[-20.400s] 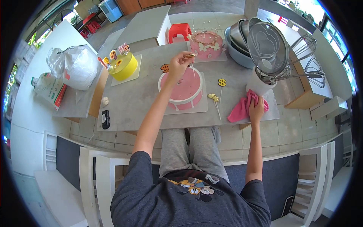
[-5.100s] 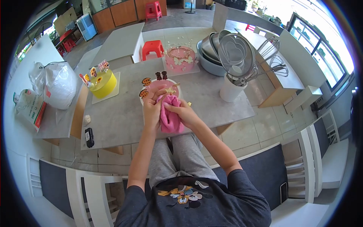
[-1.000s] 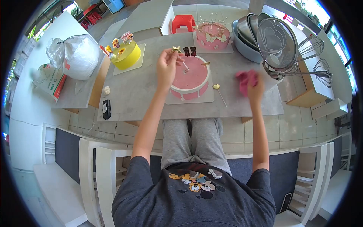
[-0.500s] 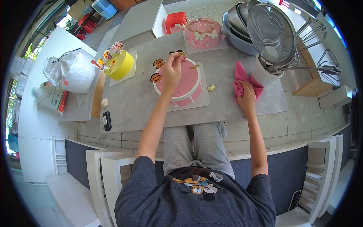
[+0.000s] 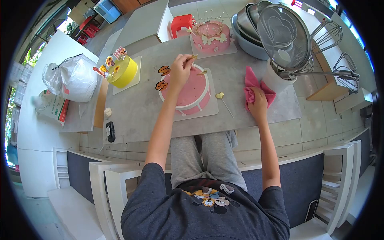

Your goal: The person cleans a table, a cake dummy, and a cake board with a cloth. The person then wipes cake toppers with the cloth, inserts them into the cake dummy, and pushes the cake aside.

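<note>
A round pink cake (image 5: 194, 90) with a white rim sits on a white board (image 5: 212, 105) in front of me. Over the cake's far side, my left hand (image 5: 182, 71) is closed, pinching a small gold cake topper (image 5: 195, 57) at its fingertips. Another gold topper (image 5: 202, 73) stands in the cake top, and two orange-and-black toppers (image 5: 161, 85) show at its left side. A gold heart topper (image 5: 219, 95) on a stick lies to the right of the board. My right hand (image 5: 258, 104) is closed on a crumpled pink cloth (image 5: 251, 81) on the table.
A yellow decorated cake (image 5: 125, 73) stands at the left, and a pink butterfly cake (image 5: 210, 38) at the back. Metal bowls (image 5: 248, 22), a large sieve (image 5: 284, 36) and whisks (image 5: 328, 34) crowd the right. A black device (image 5: 110, 132) rests near the table's left edge.
The whole view has shifted slightly left. My left hand remains over the far side of the cake, with the gold topper turned a little more upright. My right hand stays on the cloth.
</note>
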`<control>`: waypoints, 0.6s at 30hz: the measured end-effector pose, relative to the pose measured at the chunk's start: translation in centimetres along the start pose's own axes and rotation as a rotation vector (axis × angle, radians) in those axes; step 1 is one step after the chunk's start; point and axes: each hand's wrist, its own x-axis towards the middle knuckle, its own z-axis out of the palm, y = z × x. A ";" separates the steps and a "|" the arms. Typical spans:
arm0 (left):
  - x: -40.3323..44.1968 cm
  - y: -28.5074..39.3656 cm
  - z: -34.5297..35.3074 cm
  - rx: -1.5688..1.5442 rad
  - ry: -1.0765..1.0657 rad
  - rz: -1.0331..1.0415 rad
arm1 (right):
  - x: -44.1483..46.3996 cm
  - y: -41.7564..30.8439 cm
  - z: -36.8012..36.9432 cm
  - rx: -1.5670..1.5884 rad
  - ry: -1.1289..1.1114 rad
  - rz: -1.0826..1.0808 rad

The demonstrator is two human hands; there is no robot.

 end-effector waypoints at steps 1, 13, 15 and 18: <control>-0.1 -0.2 0.0 -0.005 0.000 0.005 | 0.0 0.0 0.0 -0.005 0.004 -0.003; -0.8 -0.8 0.9 -0.146 0.111 0.059 | 0.0 -0.1 0.1 -0.043 -0.031 0.018; -1.0 -0.2 0.9 -0.136 0.148 0.125 | 0.0 0.0 0.1 -0.038 -0.032 -0.002; -0.9 -0.6 0.9 -0.152 0.110 0.174 | 0.0 -0.2 0.1 -0.056 -0.038 -0.011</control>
